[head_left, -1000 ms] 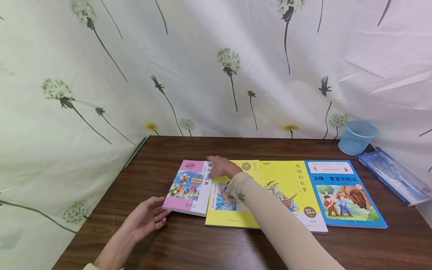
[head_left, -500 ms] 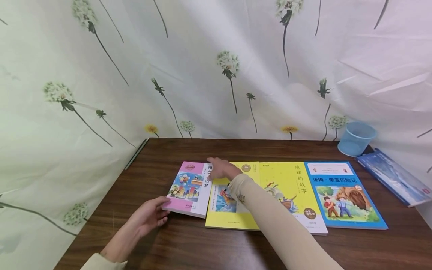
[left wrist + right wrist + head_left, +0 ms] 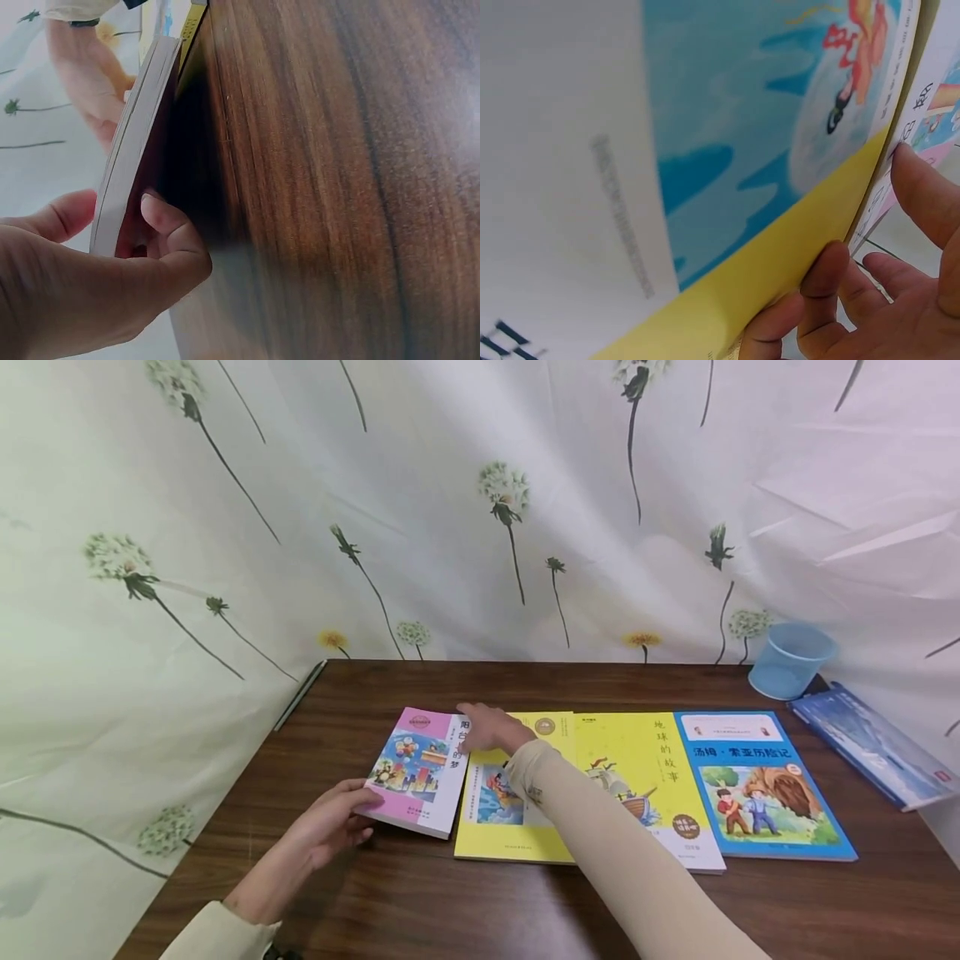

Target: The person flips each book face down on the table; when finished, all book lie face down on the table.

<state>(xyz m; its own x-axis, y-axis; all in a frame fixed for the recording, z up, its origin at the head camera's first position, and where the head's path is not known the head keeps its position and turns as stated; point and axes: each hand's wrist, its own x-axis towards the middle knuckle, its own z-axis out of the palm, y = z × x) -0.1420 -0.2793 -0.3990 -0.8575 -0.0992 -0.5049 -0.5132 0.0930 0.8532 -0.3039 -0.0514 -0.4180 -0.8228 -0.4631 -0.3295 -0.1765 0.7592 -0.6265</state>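
A pink and white book (image 3: 408,768) with a city picture on its cover is at the left end of a row of books. My left hand (image 3: 330,822) pinches its near left corner, thumb over the cover and fingers curled beneath. In the left wrist view, a dark gap shows between the book's page edges (image 3: 135,142) and the wooden table. My right hand (image 3: 491,729) grips the far right corner, its thumb (image 3: 926,187) on the white strip of the cover. Beside it lies a yellow book (image 3: 517,843), partly covered by my right forearm.
Another yellow book (image 3: 622,735) with a ship and a blue book (image 3: 765,810) continue the row rightward. A light blue basket (image 3: 791,664) and a blue-white book or box (image 3: 873,743) stand at the back right. A thin dark strip (image 3: 300,697) lies along the left edge.
My left hand has gone from beside the near left corner to pinching it, thumb now on the cover. The pink and white book has shifted slightly left from the yellow one.
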